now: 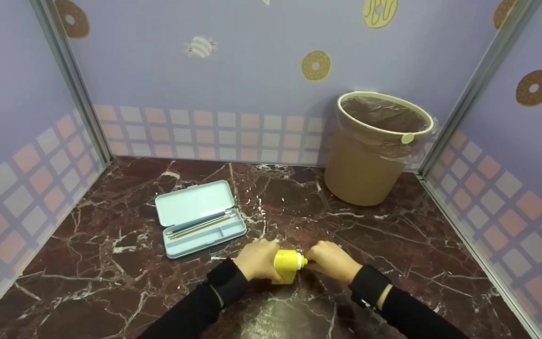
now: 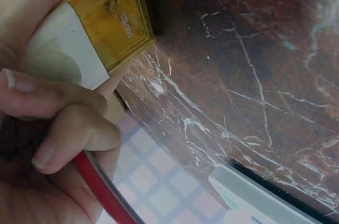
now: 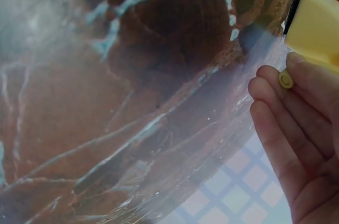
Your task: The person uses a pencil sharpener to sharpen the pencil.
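My left hand grips a yellow pencil sharpener near the front middle of the table. In the left wrist view, its clear amber shavings box and a white panel show. The curled fingers of that hand also hold a red pencil with a grey stripe; its end sticks out left of the hand in the head view. My right hand is at the sharpener's right side, where thumb and forefinger pinch a small yellow knob. The pencil's tip is hidden.
An open pale blue pencil case with several slim pencils lies left of the hands. A brown bin with a plastic liner stands at the back right. Patterned walls border the dark marbled table.
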A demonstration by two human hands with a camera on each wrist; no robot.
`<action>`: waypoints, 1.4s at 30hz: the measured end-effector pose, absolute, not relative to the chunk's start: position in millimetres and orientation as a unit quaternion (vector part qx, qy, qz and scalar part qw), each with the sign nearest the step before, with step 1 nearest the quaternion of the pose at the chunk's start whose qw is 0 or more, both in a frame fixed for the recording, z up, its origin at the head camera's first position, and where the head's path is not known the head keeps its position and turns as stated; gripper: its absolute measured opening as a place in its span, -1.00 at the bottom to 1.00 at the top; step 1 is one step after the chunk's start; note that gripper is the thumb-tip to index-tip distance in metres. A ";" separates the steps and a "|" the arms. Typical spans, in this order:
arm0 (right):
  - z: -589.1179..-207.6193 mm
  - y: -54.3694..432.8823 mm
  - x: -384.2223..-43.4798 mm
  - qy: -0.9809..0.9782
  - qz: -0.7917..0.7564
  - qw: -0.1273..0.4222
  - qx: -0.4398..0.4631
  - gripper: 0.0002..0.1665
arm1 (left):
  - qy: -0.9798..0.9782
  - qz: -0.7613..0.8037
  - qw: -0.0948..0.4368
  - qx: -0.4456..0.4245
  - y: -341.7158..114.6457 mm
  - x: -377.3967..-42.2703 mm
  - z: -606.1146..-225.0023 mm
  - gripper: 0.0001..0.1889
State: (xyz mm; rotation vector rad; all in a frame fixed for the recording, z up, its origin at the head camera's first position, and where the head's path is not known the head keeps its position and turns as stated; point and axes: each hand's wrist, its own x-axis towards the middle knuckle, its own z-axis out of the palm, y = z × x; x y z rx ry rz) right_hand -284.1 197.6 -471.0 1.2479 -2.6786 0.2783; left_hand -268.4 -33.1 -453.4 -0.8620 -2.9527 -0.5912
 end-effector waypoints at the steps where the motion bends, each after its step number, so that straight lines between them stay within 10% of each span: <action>1: -471.0 197.8 -283.7 -0.899 0.096 0.086 0.420 -0.63 | -0.943 -0.191 0.004 -0.273 -33.2 -268.1 -453.4 -0.54; 42: -480.4 204.9 -262.1 -0.871 0.148 0.080 0.461 -0.92 | -0.954 -0.175 0.007 -0.244 -31.9 -262.8 -450.8 -0.55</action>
